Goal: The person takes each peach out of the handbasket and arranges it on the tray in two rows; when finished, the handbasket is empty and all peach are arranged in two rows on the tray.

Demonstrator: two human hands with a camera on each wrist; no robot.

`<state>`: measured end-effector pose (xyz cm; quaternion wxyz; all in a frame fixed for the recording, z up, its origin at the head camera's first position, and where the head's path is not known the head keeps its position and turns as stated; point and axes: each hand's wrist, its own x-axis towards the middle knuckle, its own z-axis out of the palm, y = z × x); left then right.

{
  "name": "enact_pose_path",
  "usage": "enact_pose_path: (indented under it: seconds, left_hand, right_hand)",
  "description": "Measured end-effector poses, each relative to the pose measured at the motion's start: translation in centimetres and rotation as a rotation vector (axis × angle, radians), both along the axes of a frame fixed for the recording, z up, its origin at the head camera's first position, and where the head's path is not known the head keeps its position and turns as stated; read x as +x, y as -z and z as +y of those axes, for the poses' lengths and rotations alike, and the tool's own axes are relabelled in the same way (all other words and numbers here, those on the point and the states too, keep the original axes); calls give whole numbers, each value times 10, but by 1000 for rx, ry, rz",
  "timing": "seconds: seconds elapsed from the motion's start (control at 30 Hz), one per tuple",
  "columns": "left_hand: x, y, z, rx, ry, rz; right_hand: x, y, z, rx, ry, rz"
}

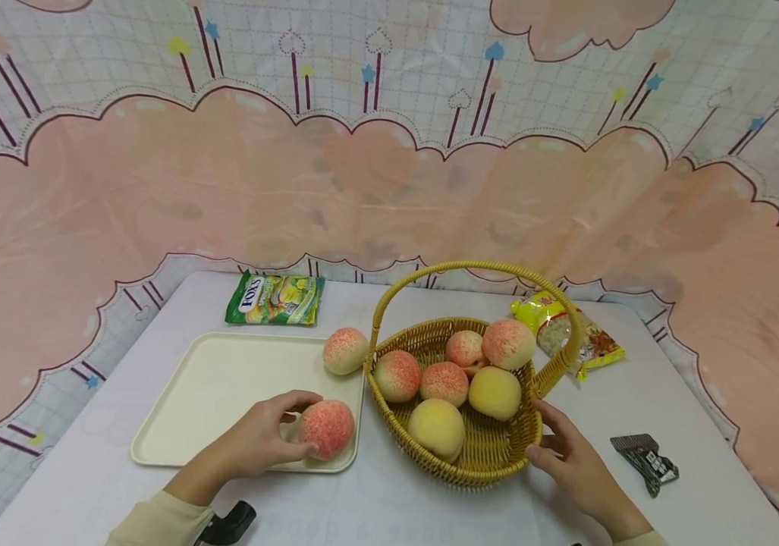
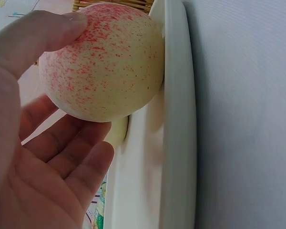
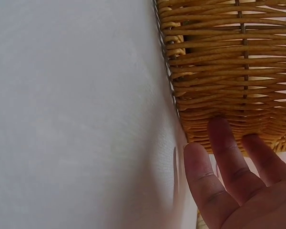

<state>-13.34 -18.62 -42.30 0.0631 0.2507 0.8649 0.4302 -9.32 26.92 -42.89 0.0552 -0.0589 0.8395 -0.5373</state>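
You have a round red-and-cream speckled peach at the near right corner of the smooth cream rectangular tray; your left hand, partly open, curves thumb and fingers around it. Another speckled peach sits by the tray's far right corner. Your right hand, fingers parted and nearly straight, touches the right side of the golden woven basket, which holds six round fruits. Toward the white-covered table's far edge lie a green packet and a yellow packet.
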Motion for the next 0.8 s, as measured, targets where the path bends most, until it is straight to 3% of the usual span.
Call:
enact_pose_path:
  seconds: [0.3, 0.8]
  left_hand:
    - [0, 1, 4, -10, 32, 8]
    - [1, -1, 7, -5, 53, -98]
  right_hand:
    - [-3, -1, 2, -2, -7, -11]
    - [-4, 0, 2, 10, 1, -12]
